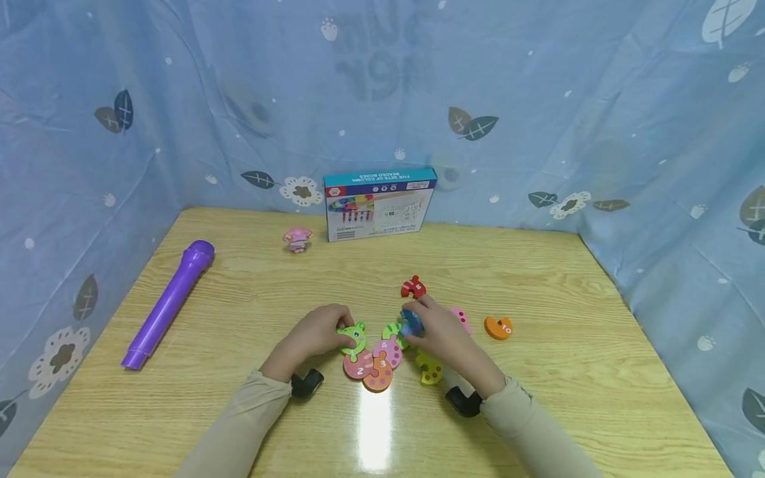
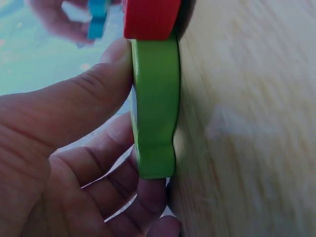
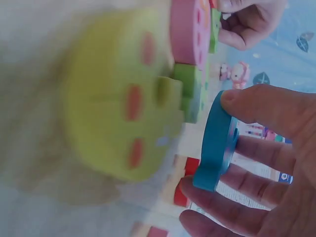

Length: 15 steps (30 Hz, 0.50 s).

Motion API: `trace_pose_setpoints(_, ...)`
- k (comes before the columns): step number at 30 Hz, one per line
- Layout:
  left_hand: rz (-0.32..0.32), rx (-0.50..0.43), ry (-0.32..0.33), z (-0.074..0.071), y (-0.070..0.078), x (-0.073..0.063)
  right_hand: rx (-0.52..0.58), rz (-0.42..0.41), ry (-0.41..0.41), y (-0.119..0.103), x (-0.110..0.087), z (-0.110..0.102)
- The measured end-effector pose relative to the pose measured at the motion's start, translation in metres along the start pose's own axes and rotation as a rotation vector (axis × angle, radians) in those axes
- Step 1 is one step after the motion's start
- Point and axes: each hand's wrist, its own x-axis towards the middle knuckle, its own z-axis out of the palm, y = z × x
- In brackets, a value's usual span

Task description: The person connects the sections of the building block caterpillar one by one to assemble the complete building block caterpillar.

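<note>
My left hand (image 1: 318, 332) pinches the green puzzle piece with an eye, a caterpillar's head (image 1: 355, 337), its thumb on the face. The left wrist view shows this piece's green side edge (image 2: 157, 108) standing close to the tabletop. Joined in a curve from it are a red piece (image 1: 355, 368) marked 2, an orange piece (image 1: 379, 381) marked 3, a pink piece (image 1: 390, 349) marked 4 and a striped green piece (image 1: 391, 330). My right hand (image 1: 447, 337) pinches a blue puzzle piece (image 3: 216, 143) between thumb and fingers, above the table beside the green end.
A yellow piece (image 1: 430, 372) lies under my right wrist. Farther out lie a red piece (image 1: 411, 287), a pink dotted piece (image 1: 462, 318) and an orange piece (image 1: 496, 328) marked 10. Behind stand a pink figurine (image 1: 297, 239) and a box (image 1: 379, 216); a purple microphone-shaped tube (image 1: 170, 302) lies left.
</note>
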Motion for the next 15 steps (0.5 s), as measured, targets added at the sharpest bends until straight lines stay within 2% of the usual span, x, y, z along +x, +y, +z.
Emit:
trace_pose_setpoints(6, -0.004, 0.001, -0.003, -0.001, 0.001, -0.001, 0.028, 0.055, 0.004, 0.003, -0.025, 0.006)
trace_pose_setpoints(12, -0.011, 0.005, -0.007, -0.002, 0.003, -0.001, 0.021, 0.035, 0.043, 0.001, -0.039, 0.011)
trace_pose_setpoints(15, -0.01, 0.004, -0.009, -0.002, 0.003, -0.001, 0.023, 0.031, 0.037, -0.001, -0.045, 0.012)
